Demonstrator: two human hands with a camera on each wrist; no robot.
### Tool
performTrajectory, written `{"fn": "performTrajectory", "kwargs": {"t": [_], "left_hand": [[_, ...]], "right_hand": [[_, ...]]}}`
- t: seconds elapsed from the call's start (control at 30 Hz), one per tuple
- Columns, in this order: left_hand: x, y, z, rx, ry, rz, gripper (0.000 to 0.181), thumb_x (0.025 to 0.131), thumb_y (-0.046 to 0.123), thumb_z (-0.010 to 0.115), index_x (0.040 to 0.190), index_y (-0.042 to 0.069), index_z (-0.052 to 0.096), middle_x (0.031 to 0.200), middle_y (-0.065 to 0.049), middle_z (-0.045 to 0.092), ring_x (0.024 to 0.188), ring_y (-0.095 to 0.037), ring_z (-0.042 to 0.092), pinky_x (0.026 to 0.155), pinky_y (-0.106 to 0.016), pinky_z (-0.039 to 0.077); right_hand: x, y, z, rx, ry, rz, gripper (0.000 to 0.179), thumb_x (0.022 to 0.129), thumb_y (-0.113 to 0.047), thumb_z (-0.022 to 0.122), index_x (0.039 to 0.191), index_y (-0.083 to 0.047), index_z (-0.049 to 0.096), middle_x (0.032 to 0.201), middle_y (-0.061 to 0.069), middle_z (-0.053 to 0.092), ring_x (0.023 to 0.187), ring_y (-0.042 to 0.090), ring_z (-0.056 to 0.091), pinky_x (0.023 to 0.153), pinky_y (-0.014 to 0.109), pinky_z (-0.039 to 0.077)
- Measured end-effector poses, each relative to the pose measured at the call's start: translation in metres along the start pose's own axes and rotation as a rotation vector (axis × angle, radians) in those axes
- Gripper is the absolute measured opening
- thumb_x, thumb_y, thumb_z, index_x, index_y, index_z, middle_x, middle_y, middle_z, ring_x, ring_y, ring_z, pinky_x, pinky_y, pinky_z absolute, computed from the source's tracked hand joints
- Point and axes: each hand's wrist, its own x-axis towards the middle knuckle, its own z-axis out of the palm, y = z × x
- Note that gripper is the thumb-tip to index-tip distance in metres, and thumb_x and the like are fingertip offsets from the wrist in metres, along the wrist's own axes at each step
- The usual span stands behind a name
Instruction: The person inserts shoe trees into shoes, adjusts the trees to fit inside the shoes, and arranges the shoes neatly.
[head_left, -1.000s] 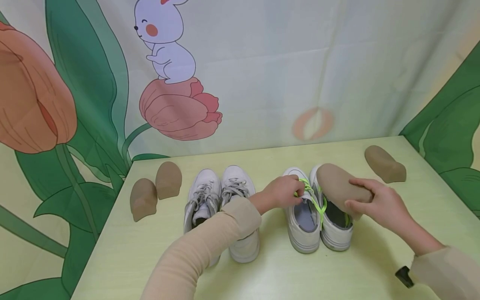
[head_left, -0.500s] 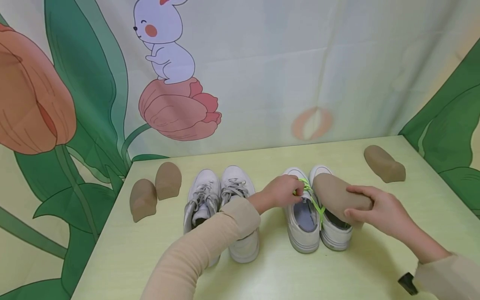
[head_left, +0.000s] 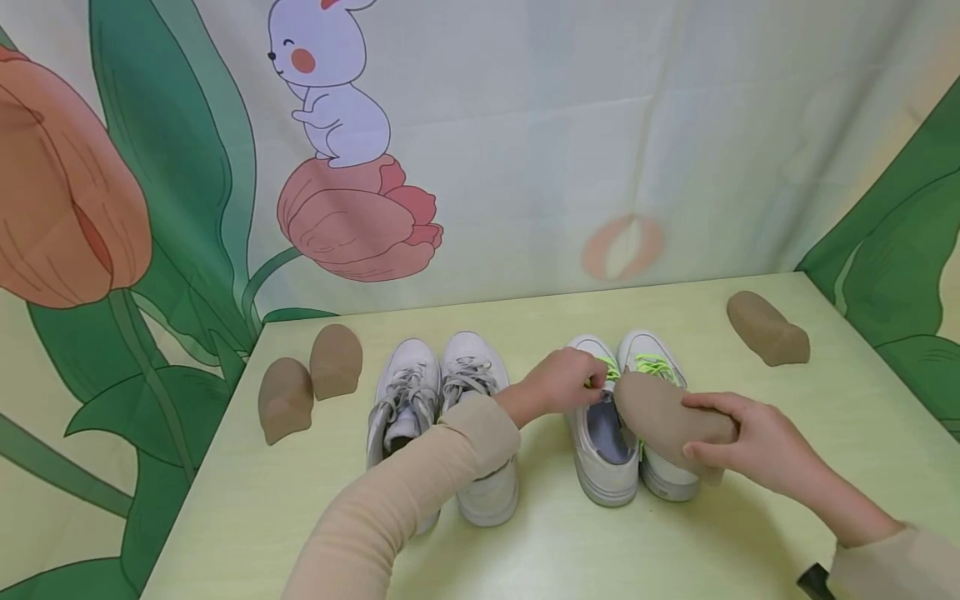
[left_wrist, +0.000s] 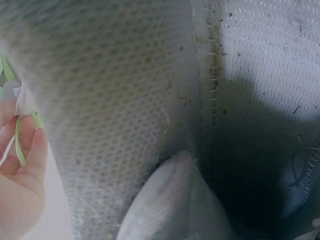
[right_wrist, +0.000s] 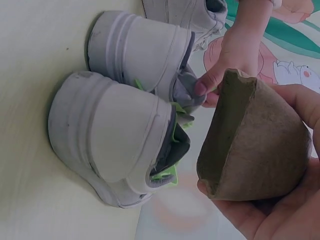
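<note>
My left hand (head_left: 562,381) pinches the tongue of the left white shoe (head_left: 606,479) with green laces; the left wrist view shows fingers (left_wrist: 35,155) on the tongue and a green lace (left_wrist: 20,142). In my right hand (head_left: 776,442) is a brown moulded-pulp shoe insert (head_left: 667,417), gripped at its near end between thumb and fingers. It hangs over the opening of the right white shoe (head_left: 645,343), rounded end towards the left shoe, and hides that opening in the head view. The right wrist view shows the insert's hollow end (right_wrist: 227,135), apart from both shoes.
Left of these stands another white pair, a left shoe (head_left: 408,367) and a right shoe (head_left: 487,496), partly behind my left sleeve (head_left: 420,475). Two brown inserts, one nearer (head_left: 285,400) and one farther (head_left: 336,360), lie at the left; another insert (head_left: 768,327) lies back right.
My right hand has brought the insert nearer to me and slightly left, from over the right shoe's front to over its opening. That shoe's toe and green laces now show. My left hand stays put.
</note>
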Motion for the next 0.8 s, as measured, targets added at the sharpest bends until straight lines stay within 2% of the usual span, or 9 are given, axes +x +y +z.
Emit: {"fn": "performTrajectory", "kwargs": {"t": [0.17, 0.47, 0.8], "left_hand": [[0.0, 0.0, 0.0, 0.007, -0.002, 0.0, 0.008, 0.082, 0.018, 0.058, 0.075, 0.016, 0.06, 0.072, 0.008, 0.057, 0.065, -0.008, 0.048, 0.06, -0.017, 0.036], [-0.002, 0.0, -0.004, 0.015, 0.034, 0.016, 0.008, 0.082, 0.018, 0.058, 0.075, 0.015, 0.061, 0.073, 0.008, 0.059, 0.066, -0.007, 0.048, 0.062, -0.017, 0.037], [-0.002, 0.0, -0.003, -0.008, 0.05, 0.003, 0.009, 0.083, 0.021, 0.059, 0.076, 0.016, 0.062, 0.073, 0.008, 0.06, 0.067, -0.008, 0.049, 0.063, -0.018, 0.037]], "right_hand": [[-0.003, -0.003, 0.003, 0.001, -0.026, 0.003, 0.054, 0.071, -0.039, 0.07, 0.116, -0.012, 0.057, 0.118, 0.015, 0.056, 0.106, 0.029, 0.053, 0.076, 0.037, 0.044], [-0.005, -0.006, 0.01, 0.029, -0.061, -0.026, 0.051, 0.07, -0.035, 0.072, 0.114, -0.013, 0.058, 0.115, 0.013, 0.058, 0.101, 0.023, 0.054, 0.071, 0.026, 0.044], [-0.004, -0.01, 0.019, 0.054, -0.078, -0.059, 0.05, 0.068, -0.035, 0.073, 0.112, -0.014, 0.059, 0.112, 0.011, 0.06, 0.097, 0.019, 0.055, 0.071, 0.023, 0.044]]}}
